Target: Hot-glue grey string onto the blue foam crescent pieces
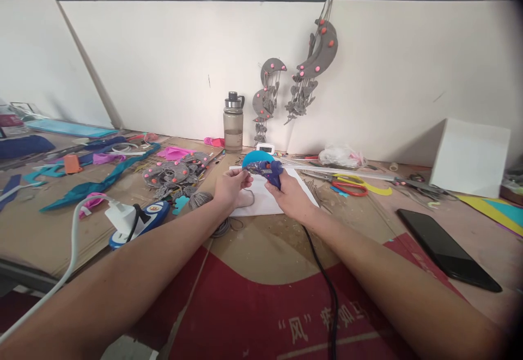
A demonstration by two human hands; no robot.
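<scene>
My right hand (289, 195) is wrapped round the handle of a blue glue gun (267, 169), which points left. A long clear glue stick (339, 170) extends from its back end. My left hand (232, 188) is closed in a pinch close to the nozzle. A strand of grey yarn (252, 199) curves up to those fingertips; anything else between them is too small to make out. Behind the gun shows a round blue piece (256, 157). Both hands are above a white sheet (265, 208). A ball of grey yarn (200, 200) lies beside my left wrist.
Left lie a power strip (157, 215) with a white plug, and grey felt pieces (175, 172). A water bottle (233, 126) stands behind. Scissors (347, 183) and a phone (447, 248) are right. Grey moon hangings (322, 49) hang on the white board. A black cord (327, 278) trails frontward.
</scene>
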